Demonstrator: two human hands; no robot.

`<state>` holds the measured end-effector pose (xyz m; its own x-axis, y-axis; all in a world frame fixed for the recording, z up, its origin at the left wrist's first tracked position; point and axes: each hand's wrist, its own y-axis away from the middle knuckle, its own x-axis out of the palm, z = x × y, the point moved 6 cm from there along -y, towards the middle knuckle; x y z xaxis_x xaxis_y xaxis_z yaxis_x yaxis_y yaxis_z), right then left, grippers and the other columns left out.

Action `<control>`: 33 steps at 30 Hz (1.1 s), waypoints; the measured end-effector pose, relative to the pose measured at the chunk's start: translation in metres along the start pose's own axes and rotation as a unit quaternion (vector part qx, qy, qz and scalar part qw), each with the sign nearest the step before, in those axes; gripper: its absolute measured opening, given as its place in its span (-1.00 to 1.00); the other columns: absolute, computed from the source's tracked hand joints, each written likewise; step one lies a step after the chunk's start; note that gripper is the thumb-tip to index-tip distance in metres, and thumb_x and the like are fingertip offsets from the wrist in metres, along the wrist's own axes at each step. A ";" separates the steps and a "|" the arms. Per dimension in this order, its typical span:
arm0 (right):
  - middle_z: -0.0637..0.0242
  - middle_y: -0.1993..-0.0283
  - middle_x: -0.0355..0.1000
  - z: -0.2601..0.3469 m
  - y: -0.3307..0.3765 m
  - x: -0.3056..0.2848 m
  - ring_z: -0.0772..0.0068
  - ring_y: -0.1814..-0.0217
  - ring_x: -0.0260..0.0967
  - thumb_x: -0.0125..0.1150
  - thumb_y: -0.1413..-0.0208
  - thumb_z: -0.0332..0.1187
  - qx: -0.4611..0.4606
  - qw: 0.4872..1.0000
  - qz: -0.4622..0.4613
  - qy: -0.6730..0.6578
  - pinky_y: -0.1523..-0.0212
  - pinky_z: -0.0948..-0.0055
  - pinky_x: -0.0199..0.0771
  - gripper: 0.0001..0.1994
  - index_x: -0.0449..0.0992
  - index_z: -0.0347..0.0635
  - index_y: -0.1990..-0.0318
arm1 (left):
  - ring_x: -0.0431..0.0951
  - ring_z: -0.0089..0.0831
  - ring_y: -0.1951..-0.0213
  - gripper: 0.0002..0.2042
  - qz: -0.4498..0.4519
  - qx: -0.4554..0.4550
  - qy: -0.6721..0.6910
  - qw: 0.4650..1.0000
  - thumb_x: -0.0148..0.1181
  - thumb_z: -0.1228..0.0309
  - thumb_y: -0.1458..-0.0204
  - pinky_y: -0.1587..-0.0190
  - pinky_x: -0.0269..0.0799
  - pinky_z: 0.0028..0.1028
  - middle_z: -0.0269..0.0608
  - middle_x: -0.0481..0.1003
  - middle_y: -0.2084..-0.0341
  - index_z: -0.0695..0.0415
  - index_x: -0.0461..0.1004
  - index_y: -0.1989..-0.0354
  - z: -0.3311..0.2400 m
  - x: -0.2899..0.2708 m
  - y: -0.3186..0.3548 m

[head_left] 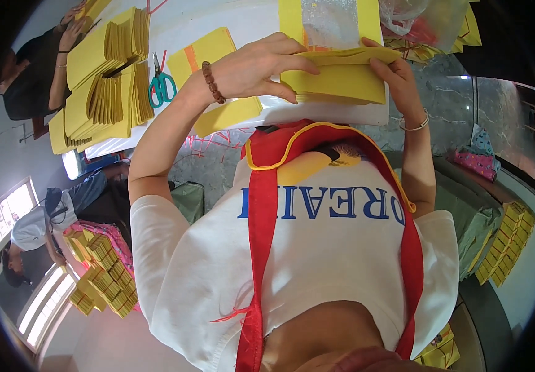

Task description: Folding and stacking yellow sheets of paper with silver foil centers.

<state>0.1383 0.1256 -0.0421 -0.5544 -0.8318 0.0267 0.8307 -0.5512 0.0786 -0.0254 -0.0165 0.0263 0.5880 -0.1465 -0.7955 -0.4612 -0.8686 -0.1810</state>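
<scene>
A folded stack of yellow paper sheets lies at the near edge of a white table. My left hand, with a brown bead bracelet on the wrist, lies over the stack's left side, fingers stretched along its top fold. My right hand, wearing a thin silver bracelet, grips the stack's right end. Just behind the stack is a yellow sheet with a silver foil square. Below the hands are my white shirt and red apron straps.
Green-handled scissors and fanned piles of folded yellow paper lie at the table's left. Another person works at the far left corner; a second one sits low left beside yellow bundles. More bundles at right.
</scene>
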 end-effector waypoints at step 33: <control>0.42 0.12 0.37 -0.001 0.001 -0.001 0.68 0.11 0.27 0.05 -0.11 -0.37 -0.003 1.000 -0.001 0.015 0.06 0.65 0.26 -0.61 0.29 -0.26 -0.10 | 0.40 -0.18 0.36 -0.90 -0.022 -0.010 -0.055 0.998 0.04 0.43 0.06 0.30 0.35 -0.30 -0.15 0.34 0.53 0.19 0.42 0.46 -0.005 -0.008 -0.005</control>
<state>0.1398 0.1257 -0.0435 -0.5540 -0.8325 -0.0039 0.8301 -0.5528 0.0735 -0.0242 -0.0133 0.0366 0.5302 -0.0564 -0.8460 -0.4225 -0.8826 -0.2060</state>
